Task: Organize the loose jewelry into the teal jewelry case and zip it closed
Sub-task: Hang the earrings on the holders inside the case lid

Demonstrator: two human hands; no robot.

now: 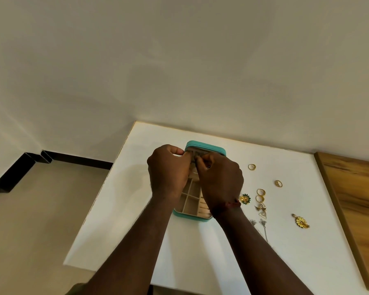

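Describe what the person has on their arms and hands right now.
Both forearms are bare, with no sleeves in view. The left hand shows no ring, watch or glove. The right hand is also ungloved, and a dark red thread band circles its wrist. An olive patch of clothing shows at the bottom edge.
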